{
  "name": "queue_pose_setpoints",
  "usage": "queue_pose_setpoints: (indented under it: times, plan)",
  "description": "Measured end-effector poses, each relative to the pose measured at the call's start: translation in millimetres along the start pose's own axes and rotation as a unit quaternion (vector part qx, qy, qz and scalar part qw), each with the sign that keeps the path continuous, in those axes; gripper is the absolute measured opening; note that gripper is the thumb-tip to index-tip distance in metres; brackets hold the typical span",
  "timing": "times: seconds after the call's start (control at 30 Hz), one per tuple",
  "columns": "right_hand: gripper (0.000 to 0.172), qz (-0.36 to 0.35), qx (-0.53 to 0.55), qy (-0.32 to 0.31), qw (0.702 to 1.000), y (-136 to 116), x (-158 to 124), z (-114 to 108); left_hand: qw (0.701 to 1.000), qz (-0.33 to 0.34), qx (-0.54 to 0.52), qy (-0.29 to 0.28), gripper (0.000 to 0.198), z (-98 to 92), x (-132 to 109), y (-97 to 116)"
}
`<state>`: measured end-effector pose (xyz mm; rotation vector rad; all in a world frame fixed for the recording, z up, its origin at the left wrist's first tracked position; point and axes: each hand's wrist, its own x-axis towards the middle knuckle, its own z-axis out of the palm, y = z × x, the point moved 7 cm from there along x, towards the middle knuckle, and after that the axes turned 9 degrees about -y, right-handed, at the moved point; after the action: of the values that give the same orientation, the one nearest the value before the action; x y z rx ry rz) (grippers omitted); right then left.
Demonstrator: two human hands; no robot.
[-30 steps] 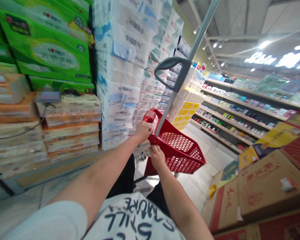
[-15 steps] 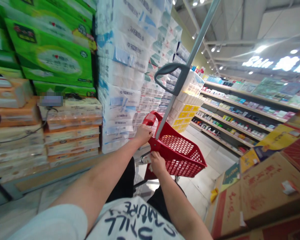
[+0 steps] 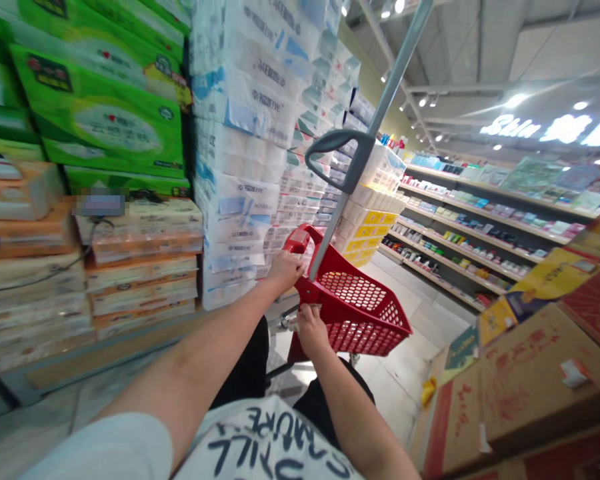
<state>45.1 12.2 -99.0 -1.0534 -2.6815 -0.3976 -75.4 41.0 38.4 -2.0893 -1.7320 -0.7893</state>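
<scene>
A red plastic shopping cart (image 3: 360, 293) with perforated basket walls stands in front of me, tilted in my view. My left hand (image 3: 285, 269) is closed around its red rear part, just below the raised red grip. Lower down, my right hand (image 3: 312, 328) has its fingers curled against the cart's rear panel; their tips are partly hidden. A grey metal pole (image 3: 365, 140) rises from the cart, with a dark grey loop handle (image 3: 347, 160) partway up. My black-clad legs are close behind the cart.
Green tissue packs (image 3: 110, 127) and orange-white packs (image 3: 145, 267) are stacked at left. Tall white paper bundles (image 3: 250, 147) stand beside the cart. At right are cardboard boxes (image 3: 545, 373), with long stocked shelves (image 3: 480, 220) beyond. Pale floor tiles (image 3: 405, 293) show ahead.
The view has shifted very slightly. Both hands stay at the rear of the cart, which keeps nearly the same place before me.
</scene>
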Motion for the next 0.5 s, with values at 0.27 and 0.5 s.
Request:
queue_pose_setpoints:
  times: [0.27,0.5]
  plan:
    - [0.031,-0.027,0.069,0.102,0.992,-5,3,-29,1.000,-0.007,0.008,-0.013,0.036,1.7,2,0]
    - [0.045,-0.133,0.063,0.066,0.987,-9,-9,-9,1.000,-0.009,0.005,-0.005,0.037,0.3,-1,0]
